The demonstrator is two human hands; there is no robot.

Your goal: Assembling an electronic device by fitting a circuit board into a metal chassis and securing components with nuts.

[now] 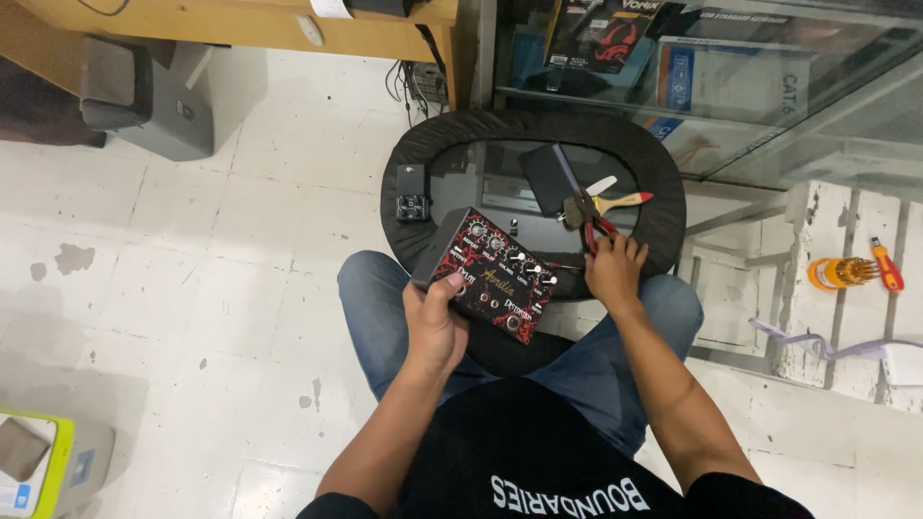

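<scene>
My left hand [435, 325] grips a dark box-shaped pedal [488, 272] with a red pattern, several knobs and small switches on top, held tilted over my lap. My right hand [612, 267] reaches onto the oval black-rimmed stool top [413, 226] and closes on the red handles of pliers [588, 219]. Beside the pliers lie a small paintbrush [615, 201] with a wooden handle and a dark flat panel [548, 180]. A small black part [411, 191] rests on the stool's left rim.
A grey printer-like box [144, 98] sits under a wooden desk at the top left. A glass cabinet [731, 77] with boxed goods stands at the top right. A screwdriver [886, 266] and bit set [836, 272] lie on the right shelf. My blue-jeaned knees flank the stool.
</scene>
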